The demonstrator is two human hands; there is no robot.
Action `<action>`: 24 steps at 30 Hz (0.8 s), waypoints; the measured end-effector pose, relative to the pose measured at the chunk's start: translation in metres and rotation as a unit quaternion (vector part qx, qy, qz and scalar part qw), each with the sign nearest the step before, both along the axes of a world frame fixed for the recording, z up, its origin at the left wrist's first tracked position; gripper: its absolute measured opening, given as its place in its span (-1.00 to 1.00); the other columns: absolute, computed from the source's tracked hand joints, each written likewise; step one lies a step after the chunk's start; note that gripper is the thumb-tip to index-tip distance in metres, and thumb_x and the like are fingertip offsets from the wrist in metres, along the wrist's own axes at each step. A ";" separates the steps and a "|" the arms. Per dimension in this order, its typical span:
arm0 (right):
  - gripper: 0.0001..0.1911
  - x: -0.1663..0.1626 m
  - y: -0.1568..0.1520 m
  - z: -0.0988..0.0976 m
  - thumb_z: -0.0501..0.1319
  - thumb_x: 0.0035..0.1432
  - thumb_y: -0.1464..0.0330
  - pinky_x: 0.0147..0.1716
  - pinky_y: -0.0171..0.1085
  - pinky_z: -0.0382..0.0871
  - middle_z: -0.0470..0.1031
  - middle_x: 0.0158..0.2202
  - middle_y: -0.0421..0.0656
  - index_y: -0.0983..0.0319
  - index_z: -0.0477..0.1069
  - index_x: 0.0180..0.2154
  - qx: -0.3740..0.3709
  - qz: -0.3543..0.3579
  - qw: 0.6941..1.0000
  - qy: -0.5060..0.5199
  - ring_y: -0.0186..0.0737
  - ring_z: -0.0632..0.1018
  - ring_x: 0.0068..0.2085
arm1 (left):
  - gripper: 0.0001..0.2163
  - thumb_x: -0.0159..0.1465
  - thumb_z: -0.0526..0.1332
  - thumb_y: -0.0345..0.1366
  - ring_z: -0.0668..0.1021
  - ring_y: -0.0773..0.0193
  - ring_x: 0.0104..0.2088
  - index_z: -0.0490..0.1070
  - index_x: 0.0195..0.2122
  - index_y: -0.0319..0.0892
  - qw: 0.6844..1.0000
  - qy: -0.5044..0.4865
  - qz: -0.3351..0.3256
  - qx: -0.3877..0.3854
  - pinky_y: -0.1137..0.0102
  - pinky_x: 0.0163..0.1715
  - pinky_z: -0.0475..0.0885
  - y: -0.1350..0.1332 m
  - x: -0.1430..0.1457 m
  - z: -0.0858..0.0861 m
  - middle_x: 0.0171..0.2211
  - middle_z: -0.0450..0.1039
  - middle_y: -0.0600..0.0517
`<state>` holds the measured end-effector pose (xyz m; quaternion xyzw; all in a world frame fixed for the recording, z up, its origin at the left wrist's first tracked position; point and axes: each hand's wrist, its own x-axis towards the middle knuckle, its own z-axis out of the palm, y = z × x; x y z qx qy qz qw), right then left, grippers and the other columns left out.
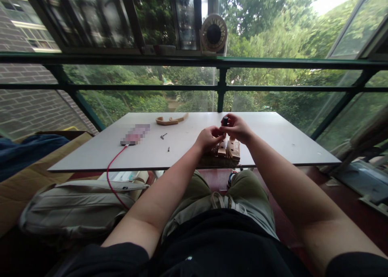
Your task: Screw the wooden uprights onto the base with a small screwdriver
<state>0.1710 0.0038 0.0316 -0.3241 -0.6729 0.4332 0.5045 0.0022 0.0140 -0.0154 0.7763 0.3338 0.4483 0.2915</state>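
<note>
In the head view my right hand [237,128] closes its fingers round an upright tool with a black cylindrical handle [225,120]; its lower part is hidden by my fingers. My left hand [210,138] is closed just below and to the left, fingertips together at the tool's lower end; what they pinch does not show. Directly under both hands, at the table's front edge, lies a light wooden piece with dark holes [233,149]. Small dark screws [163,136] and a single short screw [168,149] lie to the left.
The white table [273,143] also bears curved wooden parts [167,122] at the back and a blurred-out phone [136,135] on a red cable [108,172]. A beige bag [75,206] and a cardboard box [39,163] stand left. A green railing [145,87] runs behind.
</note>
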 end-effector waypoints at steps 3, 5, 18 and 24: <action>-0.61 0.001 0.000 0.000 0.40 -0.18 0.36 -0.60 -0.37 0.33 0.47 -0.39 -0.24 0.24 0.35 -0.25 0.009 0.022 1.000 0.007 -0.38 0.44 -0.52 | -0.70 0.17 0.28 -0.09 0.58 0.24 -0.34 0.49 -0.27 -0.26 1.000 0.009 0.006 0.008 0.41 -0.33 0.44 0.000 0.000 0.001 -0.34 0.57 -0.06; -0.62 0.002 0.001 0.000 0.36 -0.16 0.38 -0.54 -0.35 0.38 0.52 -0.33 -0.18 0.25 0.39 -0.22 0.010 0.043 0.999 0.015 -0.34 0.49 -0.46 | -0.72 0.18 0.27 -0.11 0.58 0.24 -0.34 0.50 -0.27 -0.25 1.000 0.020 0.012 0.009 0.40 -0.30 0.45 0.000 0.000 0.001 -0.33 0.58 -0.07; -0.58 -0.001 -0.004 0.002 0.46 -0.19 0.24 -0.70 -0.39 0.23 0.45 -0.54 -0.26 0.24 0.31 -0.36 -0.017 0.008 1.000 -0.002 -0.37 0.41 -0.61 | -0.81 0.14 0.09 -0.33 0.54 0.27 -0.35 0.48 -0.33 -0.25 0.995 -0.081 0.006 -0.061 0.38 -0.26 0.44 0.004 0.001 0.000 -0.36 0.56 -0.04; -0.53 -0.001 0.002 -0.002 0.47 -0.19 0.23 -0.68 -0.39 0.26 0.44 -0.49 -0.27 0.21 0.22 -0.39 0.011 -0.016 1.000 -0.011 -0.41 0.39 -0.58 | -0.79 0.12 0.03 -0.33 0.50 0.29 -0.40 0.43 -0.35 -0.23 0.971 -0.193 0.047 -0.136 0.39 -0.38 0.40 0.003 -0.003 0.007 -0.37 0.54 -0.06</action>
